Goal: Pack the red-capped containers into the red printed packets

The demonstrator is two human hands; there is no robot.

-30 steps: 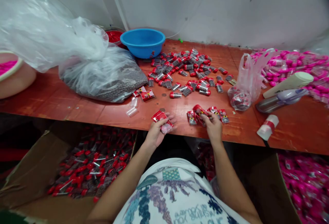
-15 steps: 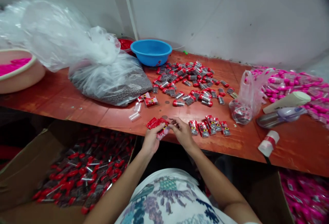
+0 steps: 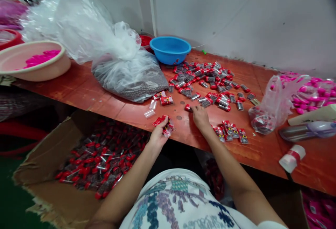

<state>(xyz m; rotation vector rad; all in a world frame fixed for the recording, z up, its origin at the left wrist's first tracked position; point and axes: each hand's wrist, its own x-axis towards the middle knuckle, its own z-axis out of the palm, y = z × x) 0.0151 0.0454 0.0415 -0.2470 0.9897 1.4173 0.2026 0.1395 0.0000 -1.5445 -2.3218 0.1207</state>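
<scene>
Several small red printed packets are pinched in my left hand, just above the front edge of the table. My right hand has its fingertips closed on a small clear bottle with a red cap; the cap points left and the fingers hide most of the body. Beyond that hand spreads a heap of similar red-capped bottles with dark contents. Flat red packets lie in a cluster by my right forearm. Two more red packets and some clear tube-like pieces rest farther left.
A clear bag of dark beads and a blue basin stand at the back. Pink pieces fill a cream basin. On the right are a plastic bag and a roll. An open carton sits below.
My right hand has left the packets in my left hand and moved forward and right to a red-capped bottle. My left hand still holds the packets. The view has turned left.
</scene>
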